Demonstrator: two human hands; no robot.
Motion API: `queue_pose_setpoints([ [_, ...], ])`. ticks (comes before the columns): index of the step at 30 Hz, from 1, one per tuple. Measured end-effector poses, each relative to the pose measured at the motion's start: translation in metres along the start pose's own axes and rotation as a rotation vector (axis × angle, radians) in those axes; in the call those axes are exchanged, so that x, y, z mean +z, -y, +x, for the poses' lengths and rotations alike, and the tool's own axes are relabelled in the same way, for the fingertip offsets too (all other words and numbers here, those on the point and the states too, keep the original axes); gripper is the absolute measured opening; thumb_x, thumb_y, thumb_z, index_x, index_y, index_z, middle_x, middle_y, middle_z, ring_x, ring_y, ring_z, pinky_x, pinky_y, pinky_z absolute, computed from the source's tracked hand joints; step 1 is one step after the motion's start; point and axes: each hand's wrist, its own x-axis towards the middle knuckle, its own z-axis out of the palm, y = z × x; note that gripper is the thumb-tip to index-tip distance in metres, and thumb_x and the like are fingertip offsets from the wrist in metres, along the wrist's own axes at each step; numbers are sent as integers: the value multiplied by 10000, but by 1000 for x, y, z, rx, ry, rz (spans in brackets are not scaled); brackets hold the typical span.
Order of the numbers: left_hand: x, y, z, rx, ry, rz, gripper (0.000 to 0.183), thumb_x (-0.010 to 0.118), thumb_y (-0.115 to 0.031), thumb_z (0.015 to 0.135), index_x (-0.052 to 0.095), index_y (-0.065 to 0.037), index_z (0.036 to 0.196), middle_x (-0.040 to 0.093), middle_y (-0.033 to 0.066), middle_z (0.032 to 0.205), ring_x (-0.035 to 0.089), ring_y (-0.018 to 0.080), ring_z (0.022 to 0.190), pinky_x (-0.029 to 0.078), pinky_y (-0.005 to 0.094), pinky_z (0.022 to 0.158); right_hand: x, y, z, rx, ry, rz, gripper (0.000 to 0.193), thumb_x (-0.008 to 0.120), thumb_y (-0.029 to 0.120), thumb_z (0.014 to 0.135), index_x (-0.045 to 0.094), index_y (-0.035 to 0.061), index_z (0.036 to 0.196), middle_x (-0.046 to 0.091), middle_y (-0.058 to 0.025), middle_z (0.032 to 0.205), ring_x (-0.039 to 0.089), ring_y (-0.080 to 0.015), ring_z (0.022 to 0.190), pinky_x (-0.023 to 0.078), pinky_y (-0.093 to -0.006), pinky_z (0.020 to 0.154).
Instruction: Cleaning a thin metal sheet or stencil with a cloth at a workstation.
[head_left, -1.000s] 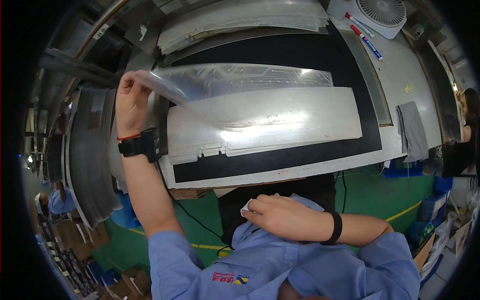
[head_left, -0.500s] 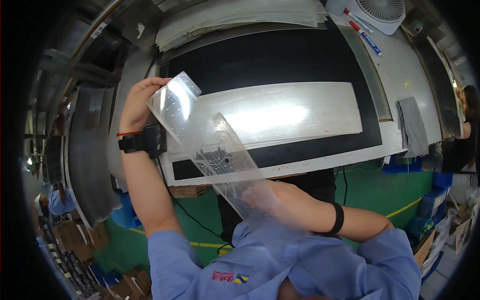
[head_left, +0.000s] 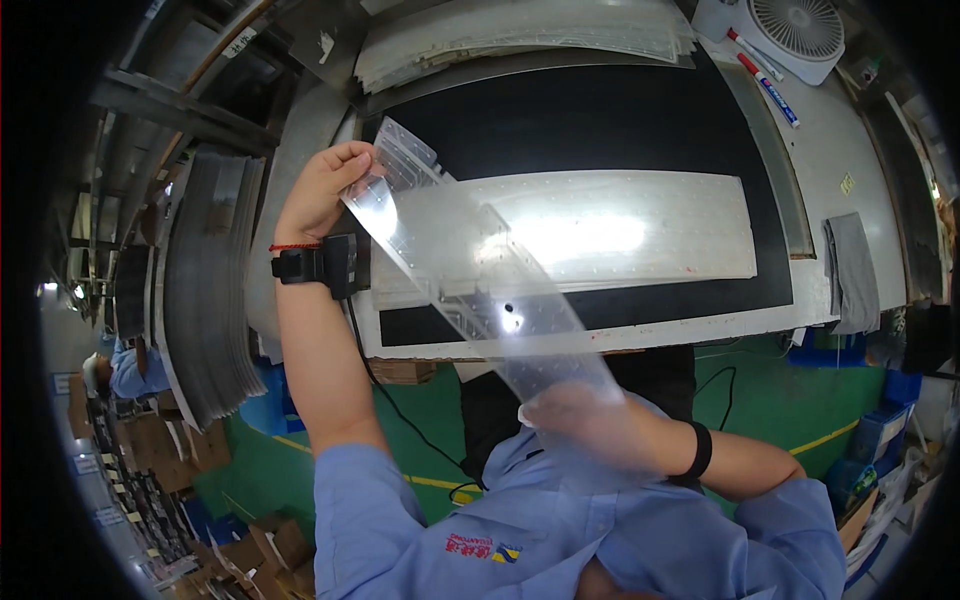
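Observation:
A long, clear plastic sheet [head_left: 530, 320] with fine line marks and a dark round spot is held up at a slant over the bench edge. My left hand [head_left: 325, 190] pinches its far left end between thumb and fingers. At the near end, by my chest, my right hand [head_left: 600, 425] grips the sheet; part of this hand shows blurred through the plastic. Beneath the raised sheet, a stack of similar clear, shiny sheets [head_left: 660, 225] lies on a black mat [head_left: 560, 130].
More clear sheets [head_left: 520, 35] are piled at the back of the bench. Markers [head_left: 770, 90] and a white fan [head_left: 797, 30] are at the far right, a grey cloth [head_left: 852, 275] hangs over the right edge. Tall stacked grey sheets [head_left: 205, 290] stand to the left.
The whole view has shifted, the bench now appearing further right and slightly lower. Both hands keep hold of the sheet, whose tilt and glare have changed a little.

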Motion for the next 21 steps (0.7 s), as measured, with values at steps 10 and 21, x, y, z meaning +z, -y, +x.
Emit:
queue_pose_setpoints([
  [10,43,-8,0,-80,9,-44,248,654,-137,979,580,-39,1194,688,15,1003,631,54,822,501,186,704,-48,24,10,59,-272,-6,482,647,-130,779,693,53,1223,624,-105,1023,630,-278,893,528,-342,771],
  [21,109,-30,-4,-166,274,179,324,640,-81,955,618,40,1255,705,54,923,661,74,696,556,214,638,-80,49,48,-54,-147,-145,456,644,-53,814,632,20,1264,615,-140,1084,620,-325,970,533,-392,817],
])
